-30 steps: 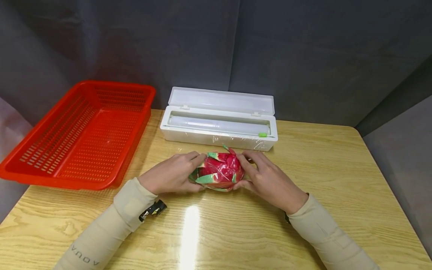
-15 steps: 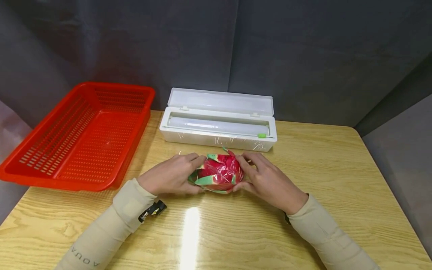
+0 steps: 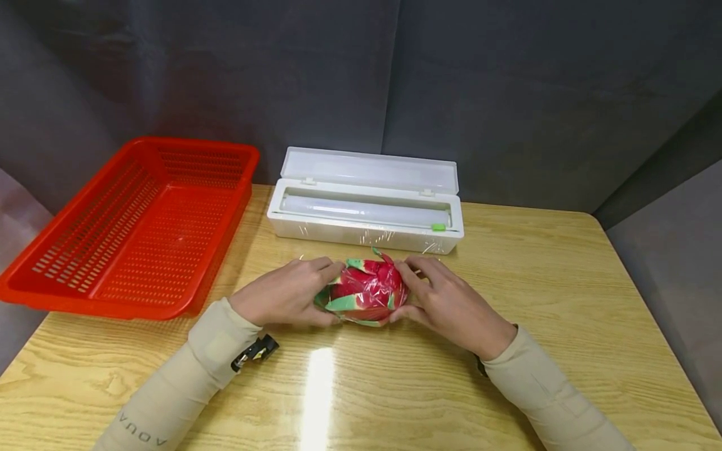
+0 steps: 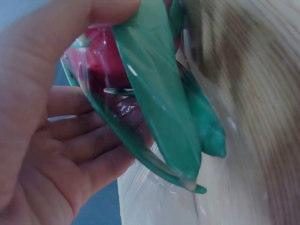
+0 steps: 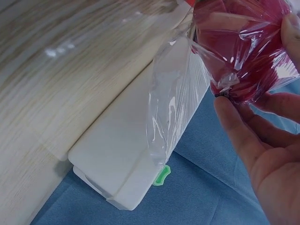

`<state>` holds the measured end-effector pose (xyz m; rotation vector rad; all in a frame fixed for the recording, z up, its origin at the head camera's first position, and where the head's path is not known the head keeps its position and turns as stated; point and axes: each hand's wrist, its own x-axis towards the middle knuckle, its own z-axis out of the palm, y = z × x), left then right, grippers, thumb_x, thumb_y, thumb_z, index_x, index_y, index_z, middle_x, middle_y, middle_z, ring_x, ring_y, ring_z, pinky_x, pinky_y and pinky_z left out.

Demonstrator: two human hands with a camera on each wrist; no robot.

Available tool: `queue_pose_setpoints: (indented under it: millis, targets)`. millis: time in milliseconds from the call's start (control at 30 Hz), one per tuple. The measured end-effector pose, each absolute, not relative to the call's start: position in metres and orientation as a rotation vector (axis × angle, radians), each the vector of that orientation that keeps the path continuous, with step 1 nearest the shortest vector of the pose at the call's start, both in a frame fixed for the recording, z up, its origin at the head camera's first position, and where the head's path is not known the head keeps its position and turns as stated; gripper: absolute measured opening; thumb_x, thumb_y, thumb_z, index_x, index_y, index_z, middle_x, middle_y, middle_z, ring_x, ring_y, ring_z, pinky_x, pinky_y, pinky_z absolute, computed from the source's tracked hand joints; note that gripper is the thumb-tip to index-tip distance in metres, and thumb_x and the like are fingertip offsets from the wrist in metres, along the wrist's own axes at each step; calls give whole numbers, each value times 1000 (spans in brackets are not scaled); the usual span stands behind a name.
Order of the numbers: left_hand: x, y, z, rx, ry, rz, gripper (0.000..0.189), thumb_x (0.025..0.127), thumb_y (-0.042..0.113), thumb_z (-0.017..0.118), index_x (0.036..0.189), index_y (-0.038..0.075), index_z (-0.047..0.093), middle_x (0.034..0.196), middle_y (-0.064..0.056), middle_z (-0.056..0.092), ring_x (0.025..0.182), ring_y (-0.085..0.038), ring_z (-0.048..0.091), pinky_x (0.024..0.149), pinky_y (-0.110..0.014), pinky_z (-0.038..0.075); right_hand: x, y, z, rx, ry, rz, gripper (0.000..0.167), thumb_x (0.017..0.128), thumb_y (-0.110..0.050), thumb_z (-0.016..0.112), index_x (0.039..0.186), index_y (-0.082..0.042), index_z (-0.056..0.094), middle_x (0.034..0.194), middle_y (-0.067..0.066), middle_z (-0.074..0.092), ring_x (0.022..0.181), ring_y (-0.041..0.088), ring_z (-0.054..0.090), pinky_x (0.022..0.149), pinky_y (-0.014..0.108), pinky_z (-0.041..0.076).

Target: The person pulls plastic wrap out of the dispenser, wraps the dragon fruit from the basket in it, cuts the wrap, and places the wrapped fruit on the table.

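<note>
A pink-red dragon fruit (image 3: pixel 369 289) with green scales sits between my hands on the table, partly covered in clear cling film. My left hand (image 3: pixel 290 291) grips its left end, fingers over the far side and thumb at the near side. In the left wrist view, long green scales (image 4: pixel 159 93) lie under the film. My right hand (image 3: pixel 448 300) holds the other end between fingers and thumb. Cling film (image 5: pixel 166 108) stretches from the fruit to the white dispenser box (image 3: pixel 361 233), seen in the right wrist view. The fruit's underside is hidden.
Behind the fruit, the dispenser's lid (image 3: pixel 369 170) stands raised over a film roll (image 3: pixel 366 210), with a green slider (image 3: pixel 439 227) at its right. A red perforated basket (image 3: pixel 194 305) stands at the left. A dark curtain (image 3: pixel 479 94) hangs behind the table.
The dragon fruit has shifted very slightly towards me, away from the dispenser. Both hands keep the same hold and have barely moved.
</note>
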<state>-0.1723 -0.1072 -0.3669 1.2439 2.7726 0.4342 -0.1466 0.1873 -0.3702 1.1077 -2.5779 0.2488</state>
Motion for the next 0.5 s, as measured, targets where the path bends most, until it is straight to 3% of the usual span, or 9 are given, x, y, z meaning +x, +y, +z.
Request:
queue_pose_setpoints:
  millis: [500]
  targets:
    - [-173,-108,-366,1234,2734,433,71,80,43,83,133,3,59,111,-7,71,88,-12,68,80,-29,63,-146,189,-369,1120,-2597,290,84,75,-50,84,137,2,62,125,18,65,113,31,68,93,42,63]
